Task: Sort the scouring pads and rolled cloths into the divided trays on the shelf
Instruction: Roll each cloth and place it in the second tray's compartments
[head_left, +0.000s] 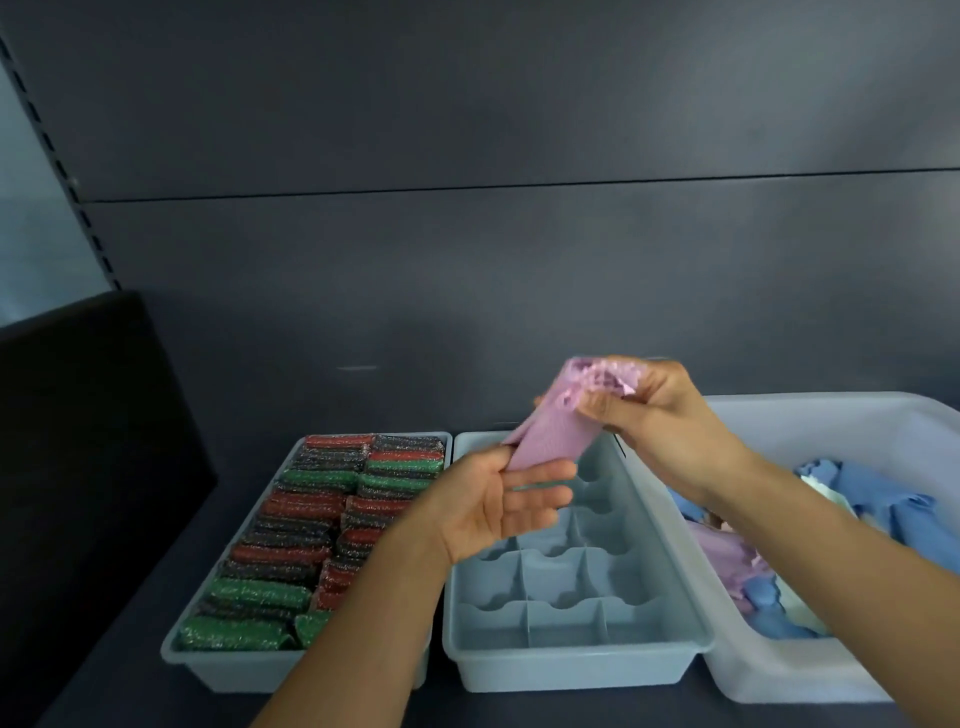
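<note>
Update from the shelf (260, 405): you're holding a lilac cloth (550, 436) up in the air with both hands, over the far end of the middle tray. Your right grip (660, 415) is clamping the bunched, ruffled top end of it, thumb on the near side and fingers curling round the back. Your left grip (498, 499) is sitting lower with the palm turned up, and it's pinching the bottom end of the cloth between the thumb and the fairly straight fingers. So the cloth is hanging on a slant, top end to the right and bottom end to the left. It's looking folded or half rolled into a narrow strip rather than spread flat.

Down on the dark shelf three containers are sitting side by side, rims just about touching. The left tray (218, 670) is carrying two columns of glittery scouring pads (244, 592) lying crosswise, with green, red and dark ones mixed, filling it pretty much front to back. The middle tray (571, 670) is showing its divider grid with wavy-topped walls, and your left forearm is crossing its near left corner. The big translucent bin (779, 680) on the right is holding a heap of loose cloths (872, 493), mostly blue, with some lilac and a bit of white poking through. Your right forearm is reaching across it.

A black block (78, 441) is standing at the left end of the shelf. A grey back panel (467, 260) with a slotted upright (52, 156) is running behind everything.
</note>
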